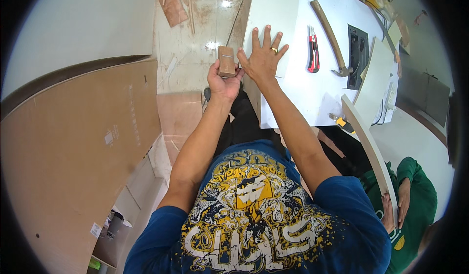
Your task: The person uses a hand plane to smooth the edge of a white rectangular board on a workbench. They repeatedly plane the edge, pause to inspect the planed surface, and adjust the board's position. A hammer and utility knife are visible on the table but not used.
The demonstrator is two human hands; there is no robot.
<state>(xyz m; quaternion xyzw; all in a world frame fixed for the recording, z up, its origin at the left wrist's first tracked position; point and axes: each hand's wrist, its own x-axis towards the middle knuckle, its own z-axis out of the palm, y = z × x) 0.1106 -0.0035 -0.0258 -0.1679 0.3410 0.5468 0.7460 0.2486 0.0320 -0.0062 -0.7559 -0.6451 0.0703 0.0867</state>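
My left hand [224, 87] holds a small wooden hand plane [226, 66] beside the table edge. The plane's flat sole faces up, and a narrow slot with a pale metal line crosses it. My right hand [263, 63] rests palm down with fingers spread on a pale panel [273, 6], and a ring is on one finger. This panel lies along the left edge of the white-topped table [289, 105]. To the right of my right hand lie a red and black utility knife [313, 50] and a claw hammer [329, 36] with a wooden handle.
A black plastic tray [357, 56], a yellow utility knife [342, 123] and loose boards [370, 72] occupy the table's right side. A co-worker in green [417, 197] holds a long curved-looking strip [370, 156]. At left stands a large brown panel [80, 156]; wood scraps [172, 8] litter the dusty floor.
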